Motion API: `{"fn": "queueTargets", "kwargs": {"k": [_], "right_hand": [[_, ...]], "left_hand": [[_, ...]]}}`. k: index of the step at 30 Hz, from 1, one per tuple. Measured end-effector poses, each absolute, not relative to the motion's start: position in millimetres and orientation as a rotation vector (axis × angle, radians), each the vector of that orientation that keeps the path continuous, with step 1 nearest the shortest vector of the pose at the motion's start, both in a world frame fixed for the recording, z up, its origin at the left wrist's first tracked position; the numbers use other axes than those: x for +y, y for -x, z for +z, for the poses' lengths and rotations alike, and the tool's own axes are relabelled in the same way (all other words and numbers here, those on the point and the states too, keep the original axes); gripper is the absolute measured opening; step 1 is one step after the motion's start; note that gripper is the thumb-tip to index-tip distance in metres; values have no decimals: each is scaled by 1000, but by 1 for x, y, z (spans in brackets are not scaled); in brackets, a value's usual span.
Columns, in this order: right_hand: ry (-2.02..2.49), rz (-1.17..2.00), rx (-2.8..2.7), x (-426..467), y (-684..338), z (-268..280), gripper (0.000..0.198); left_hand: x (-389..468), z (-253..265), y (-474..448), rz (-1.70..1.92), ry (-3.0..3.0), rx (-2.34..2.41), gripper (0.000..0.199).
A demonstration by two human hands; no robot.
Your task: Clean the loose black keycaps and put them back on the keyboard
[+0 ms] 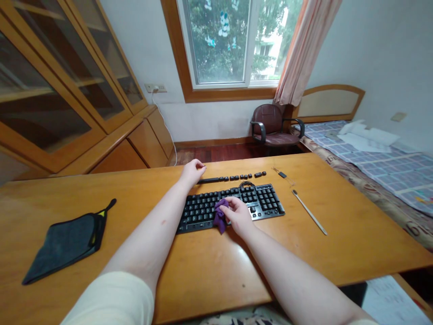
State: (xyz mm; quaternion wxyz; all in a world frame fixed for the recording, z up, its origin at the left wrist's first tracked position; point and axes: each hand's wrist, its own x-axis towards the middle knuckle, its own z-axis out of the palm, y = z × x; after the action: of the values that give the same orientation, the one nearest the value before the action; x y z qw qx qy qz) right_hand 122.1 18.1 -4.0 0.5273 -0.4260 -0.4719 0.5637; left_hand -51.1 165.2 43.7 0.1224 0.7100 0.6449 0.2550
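Note:
A black keyboard (pixel 199 208) lies on the table, with bare gaps along its front row where keycaps are off. My right hand (pixel 239 217) pinches a crumpled purple cloth (pixel 220 216) over the keyboard's front middle part. Beyond the keyboard's back left edge, my left hand (pixel 192 173) is closed, thumb and fingers together; whatever it may hold is hidden. Close beside it is a long black space bar keycap (pixel 209 180), at the left end of a row of loose keycaps (pixel 234 178). The keyboard's cable (pixel 246 184) is coiled behind it.
A dark folded cloth (pixel 66 239) lies at the left of the wooden table (pixel 209 271). To the right are a white-handled brush (pixel 309 212) and a small wire tool (pixel 282 174). A chair (pixel 270 124) stands past the far edge, a bed (pixel 368 149) to the right.

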Motion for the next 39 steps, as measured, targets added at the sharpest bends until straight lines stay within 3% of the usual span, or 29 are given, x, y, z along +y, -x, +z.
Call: {"fn": "queueTargets", "kwargs": {"k": [3, 9, 14, 20, 30, 39], "right_hand": [[1029, 1295, -1169, 19, -122, -9, 20], [1082, 952, -1480, 15, -126, -5, 20], [1003, 668, -1843, 13, -133, 1, 29], [1059, 573, -1842, 16, -139, 0, 31], [959, 1008, -1352, 21, -132, -8, 34], [926, 1434, -1219, 19, -124, -9, 32]], "left_hand": [[125, 49, 44, 1112, -1856, 1529, 22], [33, 38, 41, 1233, -1375, 1278, 27], [10, 20, 38, 1388, -901, 1213, 36], [15, 8, 33, 1387, -1091, 1236, 35], [6, 2, 28, 1321, -1467, 1244, 22], [10, 2, 27, 1309, -1159, 1162, 28]]}}
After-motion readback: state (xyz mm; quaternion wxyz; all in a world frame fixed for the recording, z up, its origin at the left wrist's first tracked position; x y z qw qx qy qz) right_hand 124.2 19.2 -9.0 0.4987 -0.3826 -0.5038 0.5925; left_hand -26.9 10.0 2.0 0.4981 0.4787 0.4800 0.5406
